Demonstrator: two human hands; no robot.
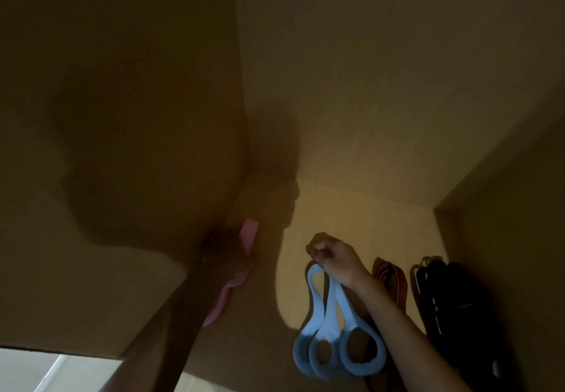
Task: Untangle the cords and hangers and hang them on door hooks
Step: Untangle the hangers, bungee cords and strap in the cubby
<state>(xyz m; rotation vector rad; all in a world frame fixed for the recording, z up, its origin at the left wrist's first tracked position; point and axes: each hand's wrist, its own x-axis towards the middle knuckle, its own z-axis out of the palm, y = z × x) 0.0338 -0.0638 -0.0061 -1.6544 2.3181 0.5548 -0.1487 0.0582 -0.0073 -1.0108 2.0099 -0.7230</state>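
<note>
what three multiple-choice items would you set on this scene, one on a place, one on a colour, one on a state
1. Where does the black bundle hang relative to the blue loop hangers?
A) to their left
B) to their right
C) directly above them

2. What colour is the piece at the left hand?
A) pink
B) green
C) white

3. What is the right hand doing?
A) hanging idle
B) gripping the tops of the blue loop hangers
C) pressing flat on the wall

Answers:
1 B, the black bundle hangs furthest right, beyond the reddish-brown bundle.
2 A, the piece beside the dim left hand shows pink.
3 B, its fingers curl round the loop tops.
</note>
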